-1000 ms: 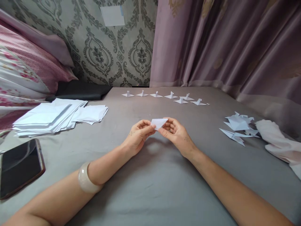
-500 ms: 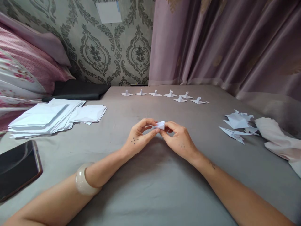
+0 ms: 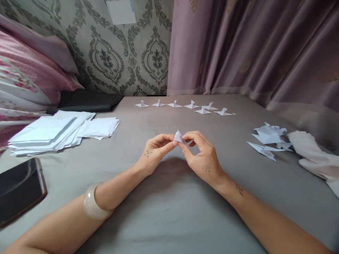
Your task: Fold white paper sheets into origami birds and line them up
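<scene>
A small folded white paper [image 3: 178,136] is held up over the middle of the grey surface, its pointed tip upward. My left hand [image 3: 158,151] pinches its left side between thumb and fingers. From the right, my right hand [image 3: 202,153] pinches the other side in the same way. The fingertips cover its lower corners. Beyond my hands stand several small folded paper figures [image 3: 175,104] in a loose row, with spread flat bases and upright middles.
At the left lie a stack of white paper sheets [image 3: 39,130], a smaller pile of paper [image 3: 100,127], a black phone [image 3: 21,190] and a black folded cover [image 3: 87,101]. Larger folded paper pieces [image 3: 268,134] and a pale cloth [image 3: 315,155] are on the right. Curtains hang behind.
The folded paper has turned from lying sideways to showing an upright point. My right hand has shifted its fingers and rolled slightly; my left hand still pinches the paper.
</scene>
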`<state>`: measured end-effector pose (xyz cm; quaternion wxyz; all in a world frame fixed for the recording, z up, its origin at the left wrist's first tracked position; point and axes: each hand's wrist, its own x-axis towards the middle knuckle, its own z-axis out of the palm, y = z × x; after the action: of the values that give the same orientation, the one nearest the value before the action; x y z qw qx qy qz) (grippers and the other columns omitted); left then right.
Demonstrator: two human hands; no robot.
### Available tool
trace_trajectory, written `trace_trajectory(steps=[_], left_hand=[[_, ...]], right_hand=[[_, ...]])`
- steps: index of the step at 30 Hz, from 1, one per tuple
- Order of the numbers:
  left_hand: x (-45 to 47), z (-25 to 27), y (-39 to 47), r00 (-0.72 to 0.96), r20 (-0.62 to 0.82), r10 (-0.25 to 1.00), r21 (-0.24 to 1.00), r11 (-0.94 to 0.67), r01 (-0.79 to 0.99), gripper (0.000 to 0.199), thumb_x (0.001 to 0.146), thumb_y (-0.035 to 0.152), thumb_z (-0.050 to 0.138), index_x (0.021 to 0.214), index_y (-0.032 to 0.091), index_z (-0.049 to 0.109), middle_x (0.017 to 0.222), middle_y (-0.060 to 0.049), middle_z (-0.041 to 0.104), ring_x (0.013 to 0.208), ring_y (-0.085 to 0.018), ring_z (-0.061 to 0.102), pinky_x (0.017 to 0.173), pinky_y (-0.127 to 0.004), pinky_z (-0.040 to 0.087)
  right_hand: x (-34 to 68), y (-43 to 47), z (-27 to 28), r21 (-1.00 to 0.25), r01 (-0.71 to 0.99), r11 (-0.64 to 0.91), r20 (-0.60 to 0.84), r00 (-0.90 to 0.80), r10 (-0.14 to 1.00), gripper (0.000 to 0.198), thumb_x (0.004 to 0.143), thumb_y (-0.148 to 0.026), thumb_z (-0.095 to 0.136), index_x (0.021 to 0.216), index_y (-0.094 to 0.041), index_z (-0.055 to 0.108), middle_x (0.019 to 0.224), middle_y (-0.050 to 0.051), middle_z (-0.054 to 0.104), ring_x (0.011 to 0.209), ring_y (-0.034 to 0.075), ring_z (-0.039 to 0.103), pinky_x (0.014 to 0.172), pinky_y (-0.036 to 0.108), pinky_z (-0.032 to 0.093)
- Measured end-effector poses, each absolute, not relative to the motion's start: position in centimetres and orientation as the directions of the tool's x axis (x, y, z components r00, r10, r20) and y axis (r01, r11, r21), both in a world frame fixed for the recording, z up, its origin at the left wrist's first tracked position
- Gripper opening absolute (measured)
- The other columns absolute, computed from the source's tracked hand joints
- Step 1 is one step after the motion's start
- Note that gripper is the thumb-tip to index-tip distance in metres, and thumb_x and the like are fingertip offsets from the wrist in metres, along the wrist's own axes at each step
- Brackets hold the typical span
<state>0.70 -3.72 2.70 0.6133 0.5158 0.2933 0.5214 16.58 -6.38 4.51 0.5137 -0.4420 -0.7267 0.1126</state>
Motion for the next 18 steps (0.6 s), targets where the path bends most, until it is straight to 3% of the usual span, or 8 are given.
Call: trace_trajectory(steps=[12, 18], left_hand=[[0.87, 3.22, -4.19, 0.201, 0.284, 0.937, 0.935, -0.225, -0.272, 0.007, 0.077, 0.023, 0.073, 0.079, 0.018, 0.069, 0.094, -0.002, 0.065, 0.092, -0.014, 0.06, 0.086, -0.028, 0.048], [1.03, 3.54, -4.55, 0.185, 0.236, 0.954, 0.958, -0.196, -0.211, 0.013, 0.076, 0.027, 0.073, 0.084, 0.017, 0.068, 0.089, -0.002, 0.067, 0.087, -0.015, 0.061, 0.082, -0.028, 0.049]], right_hand=[[16.44, -6.4, 4.22, -0.617, 0.506, 0.603, 0.659, -0.085, 0.747, 0.008, 0.085, -0.016, 0.057, 0.089, -0.023, 0.059, 0.091, 0.004, 0.063, 0.086, 0.016, 0.059, 0.074, 0.031, 0.05], [16.32, -6.46, 4.27, -0.669, 0.474, 0.573, 0.629, -0.051, 0.776, 0.008, 0.086, -0.017, 0.056, 0.09, -0.023, 0.059, 0.09, 0.003, 0.064, 0.083, 0.015, 0.059, 0.071, 0.03, 0.05]])
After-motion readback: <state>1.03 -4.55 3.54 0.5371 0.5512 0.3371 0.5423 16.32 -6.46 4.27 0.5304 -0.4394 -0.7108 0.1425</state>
